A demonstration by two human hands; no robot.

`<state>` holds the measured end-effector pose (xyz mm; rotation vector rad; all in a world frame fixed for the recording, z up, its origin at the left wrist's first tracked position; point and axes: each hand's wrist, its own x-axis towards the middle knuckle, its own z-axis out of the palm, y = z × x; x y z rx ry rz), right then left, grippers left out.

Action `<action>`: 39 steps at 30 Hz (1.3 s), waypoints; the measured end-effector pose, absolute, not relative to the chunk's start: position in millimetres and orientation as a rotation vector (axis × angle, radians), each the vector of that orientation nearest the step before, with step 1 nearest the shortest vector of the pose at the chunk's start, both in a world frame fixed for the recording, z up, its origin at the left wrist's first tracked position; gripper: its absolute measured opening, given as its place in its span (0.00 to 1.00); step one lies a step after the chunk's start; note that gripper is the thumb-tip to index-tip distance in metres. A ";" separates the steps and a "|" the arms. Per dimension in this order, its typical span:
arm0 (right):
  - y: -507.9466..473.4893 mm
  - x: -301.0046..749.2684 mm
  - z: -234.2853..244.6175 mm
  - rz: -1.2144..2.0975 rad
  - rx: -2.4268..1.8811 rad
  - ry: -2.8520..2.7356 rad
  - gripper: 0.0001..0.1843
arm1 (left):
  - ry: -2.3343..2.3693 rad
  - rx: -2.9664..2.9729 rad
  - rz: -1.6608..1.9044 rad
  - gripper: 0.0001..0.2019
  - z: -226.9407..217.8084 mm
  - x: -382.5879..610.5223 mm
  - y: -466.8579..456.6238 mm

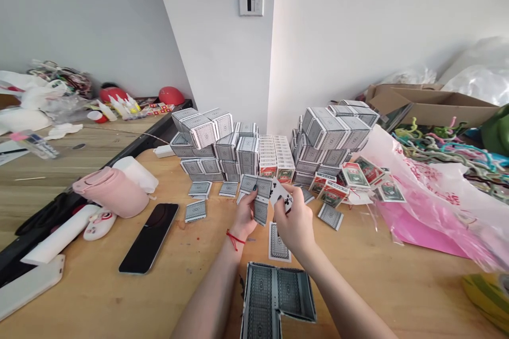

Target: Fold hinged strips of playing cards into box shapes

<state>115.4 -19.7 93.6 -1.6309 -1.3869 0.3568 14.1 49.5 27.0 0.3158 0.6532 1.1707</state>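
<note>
Above a wooden table (199, 254), a patterned card piece (263, 189) is pinched in the left hand (243, 215), thumb against fingers, apparently for steadiness, while a clubs card (279, 193) is gripped beside it by the nearly closed right hand (297, 222), card blocks (334, 130) being stacked behind, seemingly for working room

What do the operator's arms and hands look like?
Left hand and right hand ungloved, dark nail polish visible on both. Forearms show no sleeves. Thin red cord bracelet on the left wrist; nothing visible on the right.
</note>
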 end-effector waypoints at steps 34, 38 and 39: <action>5.0 165.4 95.2 1.083 -1.782 -1.435 0.09 | 0.899 0.694 1.332 0.15 12.5 13.6 51.6; 7.8 170.4 90.3 1.082 -1.824 -1.514 0.08 | 0.896 0.763 1.316 0.15 12.4 11.1 51.5; 8.5 172.0 88.8 1.106 -1.823 -1.522 0.08 | 0.899 0.777 1.305 0.15 12.6 10.3 51.5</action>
